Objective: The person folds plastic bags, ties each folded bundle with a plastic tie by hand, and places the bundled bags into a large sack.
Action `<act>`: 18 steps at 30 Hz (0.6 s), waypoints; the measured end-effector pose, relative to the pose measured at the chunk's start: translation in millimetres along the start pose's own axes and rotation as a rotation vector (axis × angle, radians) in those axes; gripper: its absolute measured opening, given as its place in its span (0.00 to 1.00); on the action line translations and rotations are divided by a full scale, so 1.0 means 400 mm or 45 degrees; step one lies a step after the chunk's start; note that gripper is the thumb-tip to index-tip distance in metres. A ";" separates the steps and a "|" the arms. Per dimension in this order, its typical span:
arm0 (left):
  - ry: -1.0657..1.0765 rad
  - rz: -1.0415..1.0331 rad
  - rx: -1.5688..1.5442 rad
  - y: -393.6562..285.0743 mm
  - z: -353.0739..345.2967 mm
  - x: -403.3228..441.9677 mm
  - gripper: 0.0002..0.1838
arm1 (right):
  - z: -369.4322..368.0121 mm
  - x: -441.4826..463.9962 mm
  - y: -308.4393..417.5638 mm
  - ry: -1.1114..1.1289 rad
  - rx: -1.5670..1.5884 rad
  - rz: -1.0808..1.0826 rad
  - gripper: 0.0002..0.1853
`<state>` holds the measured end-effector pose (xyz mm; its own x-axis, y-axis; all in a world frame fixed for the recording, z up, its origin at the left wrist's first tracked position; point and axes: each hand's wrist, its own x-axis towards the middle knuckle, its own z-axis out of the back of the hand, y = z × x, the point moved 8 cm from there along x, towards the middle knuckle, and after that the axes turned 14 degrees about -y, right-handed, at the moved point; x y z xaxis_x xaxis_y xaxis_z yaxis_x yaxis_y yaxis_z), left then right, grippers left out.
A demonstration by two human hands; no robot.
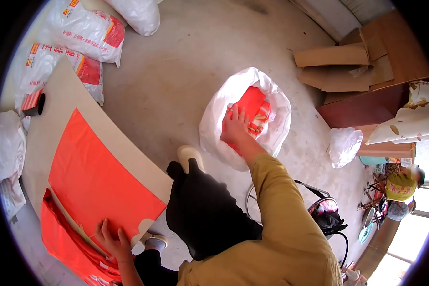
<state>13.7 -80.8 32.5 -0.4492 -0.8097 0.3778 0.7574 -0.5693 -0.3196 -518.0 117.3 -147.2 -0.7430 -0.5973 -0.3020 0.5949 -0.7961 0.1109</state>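
Glossy red plastic sheet (pixel 97 171) flat on a pale, smooth table (pixel 62 95), near left: prob. light, limp & slippery, best held by an edge; L hand (pixel 112 240) rests on it, fingers apart. Farther right, R hand (pixel 234 127) touches folded red-and-white plastic bundles (pixel 251 99) inside an open white plastic sack (pixel 211 127); can't tell if it's gripping.

R hand (pixel 234 127) palm-dn, arm (pixel 285 200) extd

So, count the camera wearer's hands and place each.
2: the left hand rests on the flat red sheet; the right hand is within the mouth of the white plastic bag. Neither is hidden.
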 end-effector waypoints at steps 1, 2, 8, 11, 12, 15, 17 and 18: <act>-0.002 -0.006 0.003 0.001 -0.002 -0.001 0.26 | -0.006 0.004 0.009 -0.002 -0.011 0.047 0.48; 0.002 -0.017 0.005 0.005 -0.002 -0.001 0.26 | -0.011 0.009 0.019 -0.005 -0.023 0.094 0.44; 0.003 -0.008 0.031 0.005 -0.001 -0.003 0.26 | -0.144 0.077 0.007 -0.071 0.010 0.075 0.36; -0.004 0.009 0.013 0.002 0.001 -0.002 0.26 | -0.157 0.089 0.021 -0.068 -0.045 0.049 0.35; 0.002 0.016 0.008 0.003 0.002 -0.004 0.26 | -0.160 0.088 0.019 -0.064 -0.060 0.053 0.34; -0.003 -0.005 0.023 0.004 0.001 -0.004 0.26 | -0.131 0.057 -0.003 -0.110 0.012 0.075 0.38; -0.001 -0.001 0.011 0.005 0.000 -0.002 0.26 | -0.080 0.006 -0.046 -0.132 0.096 -0.018 0.43; -0.003 0.001 0.003 0.002 0.000 -0.002 0.26 | -0.049 -0.025 -0.077 -0.133 0.136 -0.114 0.46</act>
<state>14.8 -80.7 31.9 -0.4473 -0.8099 0.3794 0.7590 -0.5682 -0.3181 -522.7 149.9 -166.2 -0.8227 -0.5259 -0.2156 0.4930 -0.8491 0.1899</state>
